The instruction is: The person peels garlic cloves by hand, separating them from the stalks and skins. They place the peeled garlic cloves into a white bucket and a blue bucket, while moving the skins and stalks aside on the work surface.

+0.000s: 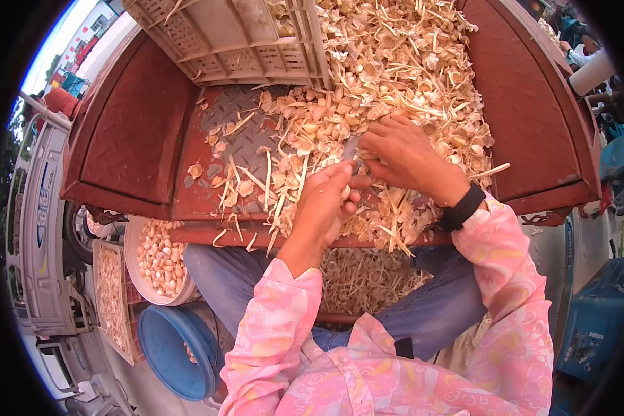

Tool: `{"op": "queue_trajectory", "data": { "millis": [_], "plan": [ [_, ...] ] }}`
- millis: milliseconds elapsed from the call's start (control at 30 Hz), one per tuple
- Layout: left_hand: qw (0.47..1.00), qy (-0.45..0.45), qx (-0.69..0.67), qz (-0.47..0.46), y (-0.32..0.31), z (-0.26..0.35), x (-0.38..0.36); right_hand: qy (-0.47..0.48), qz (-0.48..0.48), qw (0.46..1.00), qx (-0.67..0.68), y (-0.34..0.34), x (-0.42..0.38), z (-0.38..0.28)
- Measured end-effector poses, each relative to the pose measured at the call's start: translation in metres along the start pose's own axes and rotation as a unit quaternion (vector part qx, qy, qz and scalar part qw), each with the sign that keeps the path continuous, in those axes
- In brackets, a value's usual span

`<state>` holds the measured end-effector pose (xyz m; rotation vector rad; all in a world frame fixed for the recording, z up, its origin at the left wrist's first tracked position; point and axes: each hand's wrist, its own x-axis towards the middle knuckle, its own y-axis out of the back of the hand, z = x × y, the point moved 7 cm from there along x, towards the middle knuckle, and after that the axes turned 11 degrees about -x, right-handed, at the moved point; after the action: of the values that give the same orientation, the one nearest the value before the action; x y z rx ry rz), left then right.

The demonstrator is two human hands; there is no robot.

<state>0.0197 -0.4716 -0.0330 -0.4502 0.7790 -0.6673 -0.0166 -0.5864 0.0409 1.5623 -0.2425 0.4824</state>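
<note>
My left hand [324, 202] is over the front of the red metal bed, its fingers curled round a pale garlic clove [345, 192]. Just to its right, my right hand [403, 154] is bent down with thumb and fingers drawn together near the left fingertips. Whatever lies between those right fingers is hidden. Around and beyond both hands spreads a heap of garlic cloves, papery skins and dry stems [395, 62]. Loose stems [268, 177] lie on the metal to the left of my left hand.
A plastic crate [236, 41] stands tilted at the back left of the red bed [541, 104]. Down on the left are a white bucket of peeled-looking cloves [161, 260], a blue bucket [177, 353] and a crate [114, 298]. Skins and stems [367, 277] lie between my knees.
</note>
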Motion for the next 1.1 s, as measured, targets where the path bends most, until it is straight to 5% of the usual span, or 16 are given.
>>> {"op": "queue_trajectory", "data": {
  "millis": [167,267,300,400,500,567,633,733,800,867,967,1100],
  "plan": [
    [0.991,0.011,-0.125,-0.042,-0.010,-0.006,0.000,0.000,-0.019,0.993,0.120,0.017,0.003,-0.020],
    [0.978,0.038,-0.193,-0.065,-0.002,-0.010,0.002,-0.073,-0.036,0.950,0.300,0.013,-0.004,-0.010],
    [0.979,0.044,-0.196,-0.044,0.002,-0.008,0.001,-0.162,-0.038,0.945,0.283,0.014,-0.008,0.007],
    [0.951,0.088,-0.284,-0.086,0.008,-0.001,-0.014,-0.231,0.050,0.963,0.129,0.018,-0.022,0.052],
    [0.959,0.037,-0.260,-0.108,0.028,0.033,-0.071,-0.179,-0.083,0.980,0.002,0.003,-0.021,0.039],
    [0.959,-0.082,-0.257,-0.082,0.079,0.074,-0.123,-0.154,-0.171,0.973,0.007,-0.013,-0.024,0.031],
    [0.953,-0.241,-0.181,0.034,0.166,0.111,-0.182,-0.132,-0.141,0.978,0.075,-0.018,-0.025,0.029],
    [0.841,-0.330,0.123,0.412,0.302,0.122,-0.287,-0.120,-0.124,0.980,0.102,-0.015,-0.024,0.026],
    [0.768,-0.153,0.282,0.554,0.379,0.090,-0.342,-0.136,-0.133,0.977,0.099,-0.015,-0.023,0.023],
    [0.739,-0.082,0.386,0.546,0.523,0.035,-0.386,-0.144,-0.146,0.975,0.083,-0.015,-0.019,0.019],
    [0.527,-0.062,0.638,0.558,0.422,0.042,-0.363,-0.123,-0.126,0.983,0.048,-0.022,-0.018,0.021],
    [0.676,-0.336,0.429,0.495,0.278,0.110,-0.303,-0.165,-0.100,0.962,0.193,-0.014,-0.012,0.016]
  ]
}}
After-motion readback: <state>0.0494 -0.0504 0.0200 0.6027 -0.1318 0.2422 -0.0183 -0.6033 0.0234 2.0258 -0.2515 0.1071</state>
